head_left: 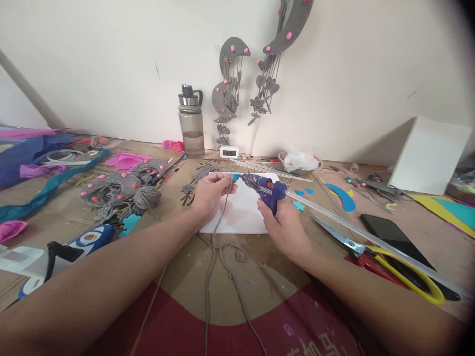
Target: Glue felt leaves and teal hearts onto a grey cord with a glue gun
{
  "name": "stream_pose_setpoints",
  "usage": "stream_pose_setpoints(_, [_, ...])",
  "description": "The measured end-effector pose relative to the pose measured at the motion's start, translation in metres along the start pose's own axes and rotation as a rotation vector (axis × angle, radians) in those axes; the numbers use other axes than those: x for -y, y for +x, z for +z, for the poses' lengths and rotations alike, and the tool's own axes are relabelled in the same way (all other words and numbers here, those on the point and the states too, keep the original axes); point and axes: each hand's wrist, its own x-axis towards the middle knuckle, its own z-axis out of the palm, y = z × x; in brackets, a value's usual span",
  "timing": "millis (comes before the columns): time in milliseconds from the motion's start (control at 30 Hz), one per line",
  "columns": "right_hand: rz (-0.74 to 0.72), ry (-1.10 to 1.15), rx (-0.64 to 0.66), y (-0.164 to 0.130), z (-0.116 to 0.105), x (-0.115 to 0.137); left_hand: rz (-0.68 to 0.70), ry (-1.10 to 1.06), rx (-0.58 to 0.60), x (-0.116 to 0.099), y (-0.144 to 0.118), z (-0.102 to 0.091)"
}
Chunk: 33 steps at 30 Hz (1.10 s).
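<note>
A small blue piece [235, 177] sits pinched at the fingertips of the left hand [210, 194], raised just above the white sheet [241, 210], and a grey cord [222, 212] hangs from the same pinch and trails down over the table [260, 277] toward the person; held up like this, the piece meets the nozzle of the glue gun [264, 186] head-on, and the sheet below would likely catch drips; the right hand [285, 225] is clenched round the gun's grip, nozzle pointing left and touching or nearly touching the piece, I cannot tell which; a long clear glue stick [352, 227] juts from the gun's back across the table to the right; just beside that stick lie scissors [389, 264] with yellow handles and a dark phone [393, 237], both within easy reach of the right hand; more blue cut-outs [343, 197] lie beyond; to the left is a heap of grey shapes with pink dots [118, 188]; at the wall stand a bottle [191, 121] and a small clock [229, 152], well apart from the hands; grey crescents [232, 84] hang above
</note>
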Motion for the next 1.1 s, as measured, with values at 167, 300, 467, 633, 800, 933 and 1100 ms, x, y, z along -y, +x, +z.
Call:
stream_pose_setpoints(167, [-0.009,0.001,-0.004,-0.0004,0.0004,-0.0001,-0.012,0.004,0.012,-0.0012,-0.0010,0.0012])
stream_pose_setpoints(300, [-0.022,-0.016,-0.011,-0.0005,0.0000,0.0008,-0.013,0.014,0.021,-0.0004,-0.0009,0.0012])
stream_pose_setpoints(467, [-0.039,-0.018,-0.007,-0.0005,-0.0004,0.0029,-0.002,0.023,0.042,0.0019,-0.0001,0.0000])
stream_pose_setpoints(633, [-0.039,-0.023,-0.008,-0.0006,-0.0003,0.0029,0.004,0.023,0.033,0.0016,0.0001,-0.0002])
stream_pose_setpoints(800, [-0.030,-0.039,-0.004,0.0000,-0.0007,0.0027,0.000,0.011,0.026,0.0000,-0.0003,0.0002])
stream_pose_setpoints(933, [-0.016,-0.041,-0.006,-0.0006,-0.0011,0.0036,0.000,0.018,0.034,0.0008,-0.0006,0.0003])
stream_pose_setpoints(1100, [-0.016,-0.008,0.003,-0.0010,-0.0005,0.0035,0.001,0.021,0.034,0.0007,-0.0005,0.0005])
